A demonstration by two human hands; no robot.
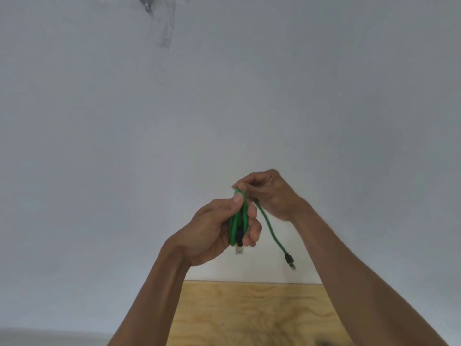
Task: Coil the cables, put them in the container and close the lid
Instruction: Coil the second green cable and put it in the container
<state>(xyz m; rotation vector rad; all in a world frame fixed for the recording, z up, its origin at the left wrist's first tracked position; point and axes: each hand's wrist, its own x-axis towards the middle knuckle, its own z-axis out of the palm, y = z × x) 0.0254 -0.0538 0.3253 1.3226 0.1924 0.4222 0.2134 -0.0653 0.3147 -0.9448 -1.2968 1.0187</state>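
Coiling is under way: above the counter (249,310), the green cable (239,221) is clamped in the left hand (217,231), its loose tail pinched by the right hand (269,193), to be wound next.

Cable (239,221) green, plugs black with clear tips; wall (224,96) pale grey; tabletop (249,313) light plywood grain.

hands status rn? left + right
Left hand: closed, gripping the folded loops of the green cable.
Right hand: closed, pinching the cable's top bend; free end hangs.
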